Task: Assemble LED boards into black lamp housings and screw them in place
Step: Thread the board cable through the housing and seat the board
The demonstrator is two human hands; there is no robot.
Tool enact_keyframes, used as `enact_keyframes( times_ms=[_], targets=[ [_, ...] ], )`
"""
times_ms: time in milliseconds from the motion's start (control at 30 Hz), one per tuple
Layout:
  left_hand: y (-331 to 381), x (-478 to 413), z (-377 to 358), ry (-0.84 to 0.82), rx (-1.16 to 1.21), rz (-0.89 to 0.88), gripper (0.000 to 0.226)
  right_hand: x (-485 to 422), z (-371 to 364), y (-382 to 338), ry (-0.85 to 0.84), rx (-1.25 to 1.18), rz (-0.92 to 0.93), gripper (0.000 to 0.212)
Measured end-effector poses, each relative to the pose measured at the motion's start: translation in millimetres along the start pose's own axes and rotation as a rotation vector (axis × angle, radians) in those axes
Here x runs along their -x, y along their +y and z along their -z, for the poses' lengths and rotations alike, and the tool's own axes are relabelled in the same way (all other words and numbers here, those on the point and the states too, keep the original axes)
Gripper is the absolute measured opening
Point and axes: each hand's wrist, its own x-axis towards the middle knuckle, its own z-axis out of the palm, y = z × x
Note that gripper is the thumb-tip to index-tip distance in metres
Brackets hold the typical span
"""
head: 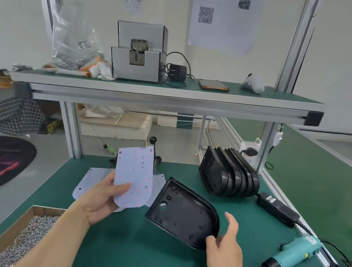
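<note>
The left hand (103, 200) grips a white board (134, 177) by its rounded lower end, just left of the housing (183, 212). The thumb lies flat across the board's dotted face and the fingers are curled behind it. The board stands nearly upright, clear of the counter (130, 252).

The right hand (224, 243) holds the housing at its rounded near end. The thumb is hooked over the rim, and one finger stands up loosely beside the right edge, not touching. The other fingers are hidden below the housing. The housing is tilted with its open, hollow side facing up; whether its far corner rests on the counter I cannot tell. The two hands are apart, each clamped on its own part, and board and housing do not touch.

More boards (92, 180) lie flat on the counter left of the housing, partly behind the held board. A stack (230, 173) of black housings stands on edge behind the housing, to its right. A black adapter (278, 208) lies right of the housing. A teal screwdriver (289, 257) lies farther right and nearer, tip down toward the counter's near edge. A cardboard box (20, 222) of screws (29, 235) sits well to the near left of the housing. Above and behind the housing a shelf (167, 91) carries a grey feeder (139, 52) and a phone (214, 85).
</note>
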Motion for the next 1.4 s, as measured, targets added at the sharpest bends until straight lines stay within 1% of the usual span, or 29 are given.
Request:
enact_keyframes(
  times_ms=[33,67,167,233,300,367,467,533,567,600,667,700,733,767,800,867,900,967,1000,1033,1067,1100,1133,1200,1233,1267,1300,1367,1400],
  targets=[
    [1.7,6.8,0.0,-0.030,-0.006,-0.013,0.049,-0.2,1.1,0.5,-0.011,0.068,0.020,0.072],
    [3.7,13.4,-1.0,-0.058,-0.021,-0.022,0.049,0.0,2.1,0.0,-0.031,0.145,0.046,0.070],
    [11.6,30.3,-9.1,-0.156,-0.157,-0.021,0.058,-0.9,6.9,-6.5,-0.083,0.319,0.109,0.041],
    [15.7,39.8,-17.4,-0.180,-0.265,-0.016,0.064,-5.2,10.0,-8.4,-0.096,0.335,0.139,0.039],
    [18.0,50.2,-26.2,-0.204,-0.319,-0.023,0.062,-14.1,11.0,-7.4,-0.149,0.340,0.203,0.036],
    [18.9,61.7,-36.4,-0.250,-0.313,-0.011,0.055,-21.9,11.5,-7.6,-0.245,0.367,0.264,0.031],
    [15.9,76.8,-51.2,-0.296,-0.290,0.028,0.046,-29.8,14.5,-8.4,-0.391,0.406,0.261,0.039],
    [11.5,84.1,-58.0,-0.314,-0.273,0.032,0.044,-31.9,14.2,-7.1,-0.440,0.434,0.267,0.038],
    [9.5,87.3,-60.3,-0.327,-0.260,0.026,0.047,-31.4,13.2,-7.1,-0.429,0.430,0.274,0.040],
    [7.7,89.8,-62.3,-0.348,-0.243,0.021,0.050,-30.9,11.4,-9.2,-0.392,0.390,0.282,0.052],
    [4.1,94.5,-66.6,-0.409,-0.230,0.007,0.054,-29.7,6.6,-19.5,-0.320,0.193,0.275,0.087],
    [2.8,96.4,-69.8,-0.445,-0.232,0.003,0.053,-29.5,3.2,-29.8,-0.307,0.080,0.291,0.099],
    [1.6,97.9,-73.7,-0.486,-0.228,0.004,0.049,-31.5,-1.7,-40.6,-0.311,-0.038,0.328,0.104],
    [0.0,98.8,-77.9,-0.549,-0.226,0.005,0.043,-34.2,-6.4,-53.0,-0.324,-0.150,0.365,0.104],
    [-2.0,99.3,-82.0,-0.629,-0.231,0.004,0.040,-36.9,-12.2,-63.8,-0.326,-0.258,0.401,0.100],
    [-3.1,100.0,-90.0,-0.762,-0.271,0.006,0.047,-39.0,-19.7,-82.2,-0.319,-0.366,0.435,0.095],
    [-1.4,100.6,-94.0,-0.797,-0.293,0.010,0.050,-39.7,-21.7,-88.5,-0.345,-0.376,0.446,0.090],
    [2.9,101.2,-100.5,-0.852,-0.306,0.000,0.052,-39.0,-21.4,-97.3,-0.476,-0.411,0.427,0.078],
    [5.3,101.1,-103.7,-0.879,-0.298,-0.018,0.048,-40.8,-24.0,-98.9,-0.548,-0.427,0.396,0.068],
    [8.2,100.5,-107.4,-0.909,-0.280,-0.040,0.043,-41.0,-25.9,-100.7,-0.607,-0.370,0.352,0.047],
    [11.2,99.3,-110.7,-0.950,-0.247,-0.065,0.042,-41.3,-29.1,-101.1,-0.645,-0.270,0.351,0.021],
    [14.4,97.8,-113.2,-0.988,-0.208,-0.078,0.044,-39.5,-32.1,-101.7,-0.641,-0.177,0.369,0.013],
    [17.9,95.7,-114.4,-1.003,-0.184,-0.087,0.046,-37.1,-35.3,-100.0,-0.613,-0.133,0.377,0.023],
    [21.4,91.9,-113.8,-0.918,-0.166,-0.120,0.049,-34.0,-37.1,-94.8,-0.532,-0.185,0.307,0.041],
    [21.7,90.6,-110.9,-0.876,-0.153,-0.136,0.053,-33.6,-37.4,-91.8,-0.537,-0.198,0.274,0.049],
    [21.7,89.7,-108.3,-0.888,-0.112,-0.140,0.054,-32.9,-38.8,-90.3,-0.573,-0.208,0.269,0.051],
    [21.5,88.7,-107.5,-0.929,-0.058,-0.152,0.049,-32.8,-40.9,-89.7,-0.613,-0.131,0.318,0.050],
    [21.4,86.2,-111.3,-0.977,0.015,-0.192,0.029,-31.2,-48.4,-91.2,-0.712,0.040,0.465,0.058],
    [23.0,84.6,-116.2,-0.989,0.014,-0.200,0.023,-27.8,-52.7,-91.9,-0.764,0.105,0.520,0.055]
  ],
)
